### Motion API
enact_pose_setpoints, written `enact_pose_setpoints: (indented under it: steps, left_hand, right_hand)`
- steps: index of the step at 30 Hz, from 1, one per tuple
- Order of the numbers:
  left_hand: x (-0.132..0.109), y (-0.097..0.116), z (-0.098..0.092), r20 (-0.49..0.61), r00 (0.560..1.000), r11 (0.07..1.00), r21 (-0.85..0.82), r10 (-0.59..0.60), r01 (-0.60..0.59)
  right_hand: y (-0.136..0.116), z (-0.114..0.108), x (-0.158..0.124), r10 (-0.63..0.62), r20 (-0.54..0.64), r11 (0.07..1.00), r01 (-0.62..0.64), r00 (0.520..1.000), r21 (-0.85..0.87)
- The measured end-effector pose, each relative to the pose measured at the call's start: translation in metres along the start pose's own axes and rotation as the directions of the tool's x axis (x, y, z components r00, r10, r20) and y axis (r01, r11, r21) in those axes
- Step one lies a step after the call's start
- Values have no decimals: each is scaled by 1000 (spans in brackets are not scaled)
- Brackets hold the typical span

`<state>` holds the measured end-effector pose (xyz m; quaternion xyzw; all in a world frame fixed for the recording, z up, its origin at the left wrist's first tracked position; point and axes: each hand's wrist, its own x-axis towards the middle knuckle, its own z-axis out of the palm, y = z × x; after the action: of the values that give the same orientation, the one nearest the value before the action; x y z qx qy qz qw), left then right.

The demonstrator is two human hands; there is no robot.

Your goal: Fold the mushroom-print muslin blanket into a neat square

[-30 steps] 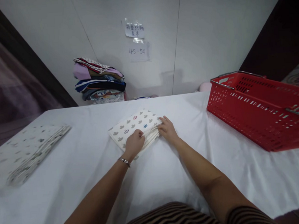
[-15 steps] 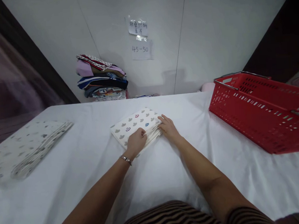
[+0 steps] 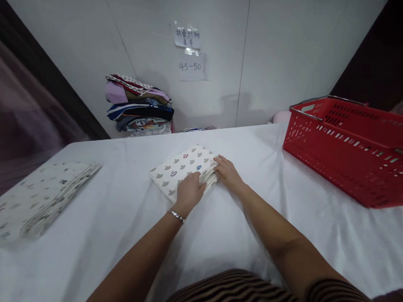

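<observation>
A folded white cloth with grey, red and blue mouse-head prints lies in the middle of the table, its layered edge facing me. My left hand is closed over the near edge, fingers on top and thumb at the layers. At the cloth's right corner, my right hand grips the stacked folds between thumb and fingers. Some of the layers show slightly spread between the two hands. My left wrist wears a silver bracelet.
Another folded patterned cloth lies on the left of the white-covered table. A red plastic basket with metal handles stands at the right. Behind the table's far edge is a pile of folded fabrics, below paper signs on the wall.
My left hand has shifted slightly right along the cloth's near edge, its fingers now laid over the top. My right hand stays at the right corner. The view has moved a little.
</observation>
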<state>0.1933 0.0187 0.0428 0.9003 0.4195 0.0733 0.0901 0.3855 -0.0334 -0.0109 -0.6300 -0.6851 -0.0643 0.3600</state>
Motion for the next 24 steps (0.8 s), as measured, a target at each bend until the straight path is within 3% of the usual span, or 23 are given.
enact_pose_setpoints:
  steps: [10,24]
  left_hand:
    - [7,9,-1,63,996,983,169,60,-70]
    - [15,-2,-11,54,999,1000,31,-5,3]
  right_hand:
    - [1,2,0,2,-31,1000,-1,1000,13]
    - [17,8,-4,115,-67,993,-113,991,30]
